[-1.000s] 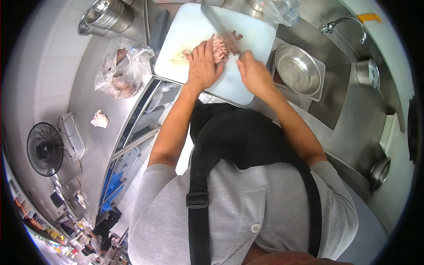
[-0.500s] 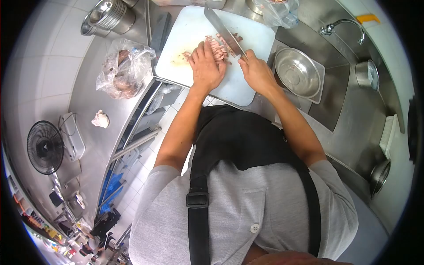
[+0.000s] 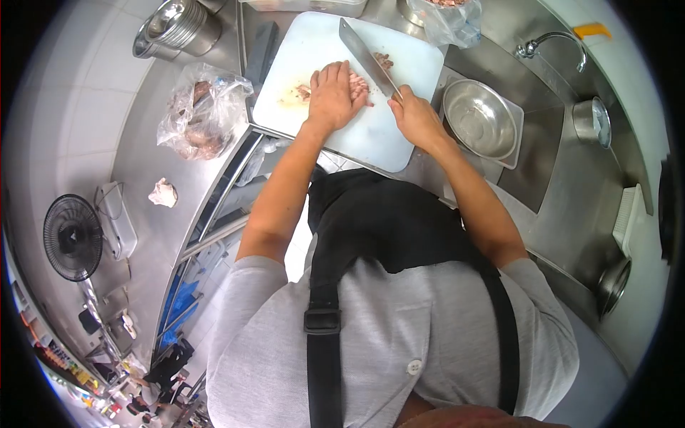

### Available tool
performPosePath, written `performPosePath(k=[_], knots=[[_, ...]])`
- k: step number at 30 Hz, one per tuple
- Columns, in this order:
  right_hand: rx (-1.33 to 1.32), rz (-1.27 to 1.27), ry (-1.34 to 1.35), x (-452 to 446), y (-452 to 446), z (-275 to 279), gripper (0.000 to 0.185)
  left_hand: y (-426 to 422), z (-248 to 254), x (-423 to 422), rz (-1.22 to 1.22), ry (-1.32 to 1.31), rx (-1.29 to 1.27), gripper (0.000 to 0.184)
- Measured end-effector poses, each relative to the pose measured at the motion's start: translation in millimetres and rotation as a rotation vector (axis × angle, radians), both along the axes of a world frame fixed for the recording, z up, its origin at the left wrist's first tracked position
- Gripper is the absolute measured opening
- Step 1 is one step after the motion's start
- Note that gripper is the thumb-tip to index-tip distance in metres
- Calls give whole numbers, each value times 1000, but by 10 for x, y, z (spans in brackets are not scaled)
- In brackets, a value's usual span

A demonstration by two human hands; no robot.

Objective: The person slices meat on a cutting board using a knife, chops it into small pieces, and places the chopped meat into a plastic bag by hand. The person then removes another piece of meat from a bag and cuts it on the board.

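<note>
My right hand (image 3: pixel 415 118) is closed round the wooden handle of a broad-bladed kitchen knife (image 3: pixel 364 57). The blade points to the far left across a white cutting board (image 3: pixel 289 64). Left of the blade, my left hand (image 3: pixel 333 100) presses down on sliced meat (image 3: pixel 358 88), its fingers close together and bent over the pieces. My palm and fingers hide part of that meat. Beyond the blade, on its right side, lies a small heap of cut meat (image 3: pixel 384 61). A few scraps (image 3: pixel 303 92) sit left of my left hand.
Right of the board, a steel bowl (image 3: pixel 481 118) stands by the sink, near a faucet (image 3: pixel 556 46). On the left counter are a plastic bag of meat (image 3: pixel 200 121), stacked steel containers (image 3: pixel 182 28) and a fan (image 3: pixel 73 237). Another bag (image 3: pixel 453 21) stands behind the board.
My left hand has shifted slightly and covers more of the slices. The knife has turned a little and moved right, with the small heap now separate from the meat under my hand.
</note>
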State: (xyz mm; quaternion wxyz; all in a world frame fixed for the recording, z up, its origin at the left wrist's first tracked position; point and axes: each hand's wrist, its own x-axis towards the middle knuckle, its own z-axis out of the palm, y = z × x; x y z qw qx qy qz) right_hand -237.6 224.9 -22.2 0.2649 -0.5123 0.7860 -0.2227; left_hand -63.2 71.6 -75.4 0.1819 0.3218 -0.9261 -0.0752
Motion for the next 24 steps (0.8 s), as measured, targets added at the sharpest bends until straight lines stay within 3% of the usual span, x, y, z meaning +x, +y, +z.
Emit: performPosePath(k=[6, 7, 10, 24], knots=[[23, 22, -27, 22, 145, 248, 35, -57, 209, 140, -11, 220, 151, 61], [20, 20, -32, 26, 164, 221, 35, -85, 222, 137, -26, 316, 237, 37], [14, 18, -38, 30, 146, 187, 34, -211, 253, 139, -149, 311, 390, 20], [83, 58, -65, 87, 530, 721, 28, -260, 121, 85, -289, 349, 196, 11]])
